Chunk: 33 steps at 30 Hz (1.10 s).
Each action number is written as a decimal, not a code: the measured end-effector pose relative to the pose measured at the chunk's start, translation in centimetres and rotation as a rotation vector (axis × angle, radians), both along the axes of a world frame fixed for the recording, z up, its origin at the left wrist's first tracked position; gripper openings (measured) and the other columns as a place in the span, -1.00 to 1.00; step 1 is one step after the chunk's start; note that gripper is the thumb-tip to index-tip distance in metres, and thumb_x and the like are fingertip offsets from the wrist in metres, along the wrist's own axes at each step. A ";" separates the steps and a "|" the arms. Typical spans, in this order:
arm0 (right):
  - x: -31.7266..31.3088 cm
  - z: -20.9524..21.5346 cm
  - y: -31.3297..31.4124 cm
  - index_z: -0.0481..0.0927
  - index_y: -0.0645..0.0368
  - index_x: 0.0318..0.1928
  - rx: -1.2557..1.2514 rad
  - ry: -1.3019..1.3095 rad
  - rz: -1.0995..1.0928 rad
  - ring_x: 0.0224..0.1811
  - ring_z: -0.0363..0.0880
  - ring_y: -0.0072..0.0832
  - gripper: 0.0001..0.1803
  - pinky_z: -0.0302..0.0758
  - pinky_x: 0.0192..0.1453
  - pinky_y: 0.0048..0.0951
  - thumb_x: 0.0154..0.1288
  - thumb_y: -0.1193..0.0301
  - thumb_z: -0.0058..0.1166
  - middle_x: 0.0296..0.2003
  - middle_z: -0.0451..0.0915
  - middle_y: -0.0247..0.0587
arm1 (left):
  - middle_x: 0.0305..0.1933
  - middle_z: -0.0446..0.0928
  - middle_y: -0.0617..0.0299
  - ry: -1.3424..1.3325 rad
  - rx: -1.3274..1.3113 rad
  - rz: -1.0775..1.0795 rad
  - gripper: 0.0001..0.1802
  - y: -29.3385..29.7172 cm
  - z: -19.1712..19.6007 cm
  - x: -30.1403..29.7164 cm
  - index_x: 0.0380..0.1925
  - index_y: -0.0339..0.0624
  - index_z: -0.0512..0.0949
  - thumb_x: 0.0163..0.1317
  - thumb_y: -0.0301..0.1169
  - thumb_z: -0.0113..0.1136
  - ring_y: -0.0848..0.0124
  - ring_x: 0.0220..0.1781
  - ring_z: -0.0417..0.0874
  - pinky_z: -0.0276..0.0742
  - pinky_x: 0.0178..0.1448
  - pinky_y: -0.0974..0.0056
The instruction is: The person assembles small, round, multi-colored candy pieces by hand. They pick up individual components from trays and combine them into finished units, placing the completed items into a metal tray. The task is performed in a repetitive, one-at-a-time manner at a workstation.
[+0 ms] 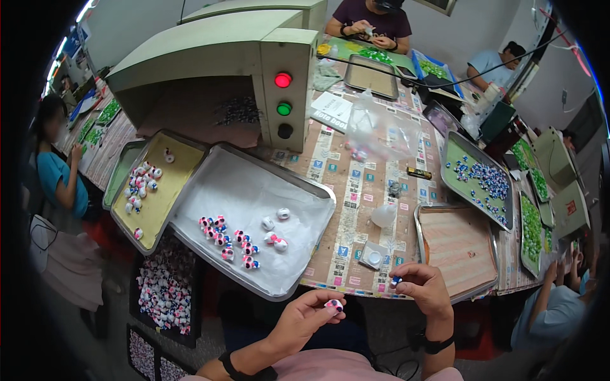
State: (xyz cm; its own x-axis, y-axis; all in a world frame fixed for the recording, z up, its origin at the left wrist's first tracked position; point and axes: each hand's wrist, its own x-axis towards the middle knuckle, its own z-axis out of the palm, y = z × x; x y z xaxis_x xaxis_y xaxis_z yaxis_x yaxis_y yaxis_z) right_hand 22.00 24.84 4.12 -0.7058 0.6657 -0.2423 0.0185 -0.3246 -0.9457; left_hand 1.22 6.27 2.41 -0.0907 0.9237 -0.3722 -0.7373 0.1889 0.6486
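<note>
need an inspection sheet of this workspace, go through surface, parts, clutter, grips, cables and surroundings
Surface: table under patterned paper
Job's things: white-and-pink figure and blue-and-white piece, both held; patterned figures lie in the white-lined tray
Clutter: clear plastic bag, notebook, dark cylinder
Left grip: pinches the white-and-pink figure
Right grip: pinches the blue-and-white piece
Cables: dark cable across the far right
Surroundings: beige machine, red and green lights on its front; person in dark shirt across the table
</note>
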 end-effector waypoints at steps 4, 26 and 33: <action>-0.8 0.1 -0.3 0.61 0.37 -0.09 -0.046 -0.071 0.030 -0.14 0.64 -0.51 -0.73 0.63 -0.09 -0.54 0.16 0.64 0.25 -0.14 0.63 -0.19 | 0.07 0.50 0.09 -0.017 -0.010 -0.013 -0.68 0.0 -0.1 0.1 0.11 -0.32 0.42 0.37 -0.56 0.03 0.39 -0.01 0.61 0.55 0.08 0.33; -5.6 -1.9 0.4 0.69 0.24 -0.28 1.101 -0.532 -0.069 -0.40 0.61 -0.38 -0.84 0.51 -0.35 -0.46 0.05 0.60 0.25 -0.37 0.63 -0.16 | -0.02 0.55 0.24 -0.058 0.005 0.009 -0.64 -0.2 -1.5 0.7 0.12 -0.30 0.47 0.35 -0.43 0.16 0.52 -0.06 0.60 0.54 0.06 0.43; -5.7 -1.8 0.4 0.71 0.24 -0.30 1.123 -0.530 -0.076 -0.41 0.62 -0.37 -0.84 0.51 -0.35 -0.47 0.04 0.61 0.26 -0.39 0.64 -0.15 | -0.01 0.55 0.19 -0.042 0.005 0.018 -0.63 0.0 -1.7 0.8 0.14 -0.32 0.44 0.36 -0.46 0.13 0.47 -0.04 0.60 0.54 0.08 0.39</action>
State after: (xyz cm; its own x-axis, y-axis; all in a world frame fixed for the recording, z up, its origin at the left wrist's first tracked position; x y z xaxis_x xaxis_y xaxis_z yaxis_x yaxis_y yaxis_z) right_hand 16.31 25.22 2.30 -0.6458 0.7234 0.2440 0.4987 0.6417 -0.5826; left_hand 2.04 6.25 0.75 -0.0917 0.9241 -0.3710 -0.7669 0.1721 0.6182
